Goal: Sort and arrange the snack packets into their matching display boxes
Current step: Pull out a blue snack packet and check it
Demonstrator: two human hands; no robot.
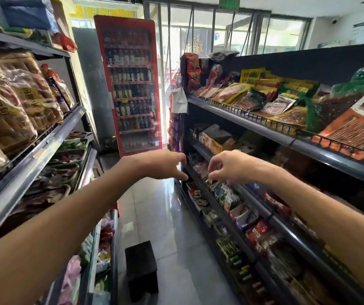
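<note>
Both arms reach out to the middle tier of the dark shelf [291, 233] on the right of a shop aisle. The left hand [165, 165] hangs in the air at the shelf's near end, its fingers [180, 176] loosely bent, thumb and forefinger apart in a wide curve, with nothing between them. The right hand [228, 166] is just beside it, wrist raised, with its fingertips bunched and pointing down onto the row of small snack packets [227, 195]. The tips touch the packets, but whether they actually pinch one cannot be told, as the spot is small and blurred. The packets stand in low display boxes [243, 213] that begin right under those fingertips and run along the shelf edge beneath the right forearm. More small packets lie on the tier below the fingers. Well above them, the top tier carries large flat packets [275, 100] leaning against a wire rail. Beyond both hands, at the aisle's end, stands a red drinks fridge [130, 84]. Far below the left fingers a black stool [141, 267] sits on the shiny tiled floor [154, 216], and well off to their left are bread bags [11, 106]
</note>
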